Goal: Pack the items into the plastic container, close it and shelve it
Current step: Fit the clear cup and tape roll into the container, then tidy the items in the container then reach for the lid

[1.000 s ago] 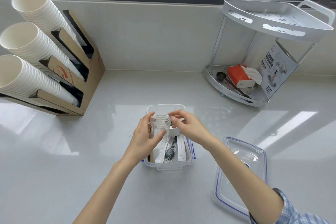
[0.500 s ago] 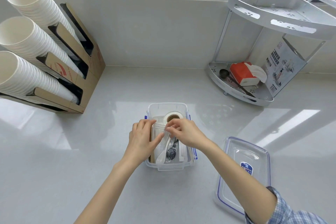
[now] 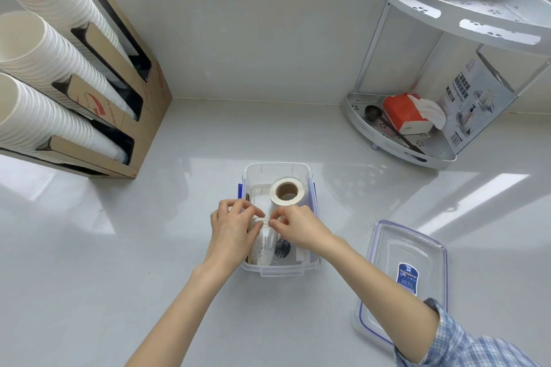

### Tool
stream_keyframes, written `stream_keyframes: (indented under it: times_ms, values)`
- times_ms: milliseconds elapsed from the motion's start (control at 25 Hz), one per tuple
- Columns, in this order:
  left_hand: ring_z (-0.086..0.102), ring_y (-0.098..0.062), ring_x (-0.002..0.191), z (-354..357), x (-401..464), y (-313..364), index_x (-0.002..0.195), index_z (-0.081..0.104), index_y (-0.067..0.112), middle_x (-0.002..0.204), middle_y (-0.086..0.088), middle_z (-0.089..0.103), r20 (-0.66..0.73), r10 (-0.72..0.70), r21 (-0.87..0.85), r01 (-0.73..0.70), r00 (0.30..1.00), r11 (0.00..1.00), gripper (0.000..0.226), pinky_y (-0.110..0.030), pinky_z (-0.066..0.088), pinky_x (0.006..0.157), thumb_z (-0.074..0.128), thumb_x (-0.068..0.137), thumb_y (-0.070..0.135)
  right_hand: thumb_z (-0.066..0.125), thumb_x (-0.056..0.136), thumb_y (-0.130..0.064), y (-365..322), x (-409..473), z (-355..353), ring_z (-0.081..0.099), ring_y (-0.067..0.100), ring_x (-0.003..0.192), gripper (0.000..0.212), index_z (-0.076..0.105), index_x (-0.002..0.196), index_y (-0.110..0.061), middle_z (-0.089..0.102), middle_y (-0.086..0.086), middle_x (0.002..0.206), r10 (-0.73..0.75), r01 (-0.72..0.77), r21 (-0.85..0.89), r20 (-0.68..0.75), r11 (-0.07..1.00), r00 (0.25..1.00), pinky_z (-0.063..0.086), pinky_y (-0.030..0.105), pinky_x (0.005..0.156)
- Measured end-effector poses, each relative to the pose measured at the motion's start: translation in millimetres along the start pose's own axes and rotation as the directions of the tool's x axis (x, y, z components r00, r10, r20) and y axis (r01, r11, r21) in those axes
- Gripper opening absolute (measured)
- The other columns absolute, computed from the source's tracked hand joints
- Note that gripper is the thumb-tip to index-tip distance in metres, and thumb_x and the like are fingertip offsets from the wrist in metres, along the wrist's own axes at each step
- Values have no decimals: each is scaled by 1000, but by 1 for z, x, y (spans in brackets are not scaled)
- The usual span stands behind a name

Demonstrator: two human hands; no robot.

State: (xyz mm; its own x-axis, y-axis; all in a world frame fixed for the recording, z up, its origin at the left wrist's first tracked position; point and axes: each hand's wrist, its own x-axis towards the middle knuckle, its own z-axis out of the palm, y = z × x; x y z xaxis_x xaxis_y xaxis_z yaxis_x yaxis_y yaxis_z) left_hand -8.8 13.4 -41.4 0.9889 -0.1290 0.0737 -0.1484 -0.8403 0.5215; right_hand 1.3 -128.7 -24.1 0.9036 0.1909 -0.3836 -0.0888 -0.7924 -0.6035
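A clear plastic container [image 3: 277,168] with blue clips stands open on the counter in front of me. Inside it, a white roll of tape [image 3: 286,191] stands at the far end, and flat packets with a black-labelled item [image 3: 282,248] lie at the near end. My left hand [image 3: 234,228] and my right hand [image 3: 298,228] both grip the rim of a clear plastic cup [image 3: 264,240] that lies low inside the container. The container's clear lid [image 3: 402,271], with a blue seal and a blue sticker, rests flat on the counter to the right.
A white two-tier corner shelf [image 3: 465,18] stands at the back right; its lower tier holds a red tissue pack [image 3: 402,112], a dark scoop and a printed box. A cardboard dispenser [image 3: 131,98] with stacked white paper cups stands at the back left.
Both hands have lowered the clear cup from above the container down into it, among the packets. The tape roll behind is now uncovered. The view tilted down.
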Motion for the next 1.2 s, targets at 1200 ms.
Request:
stream_keyframes:
  times_ms: [1200]
  values:
    - [44,-21,115,4,58,14,110,57,20,122,2,55,189,190,151,-219,964,964,26,-33,17,97,46,88,30,42,92,-13,8,20,-32,40,23,118,28,56,116,-13,54,0,125,-201,126,-379,-167,917,965,30,32,91]
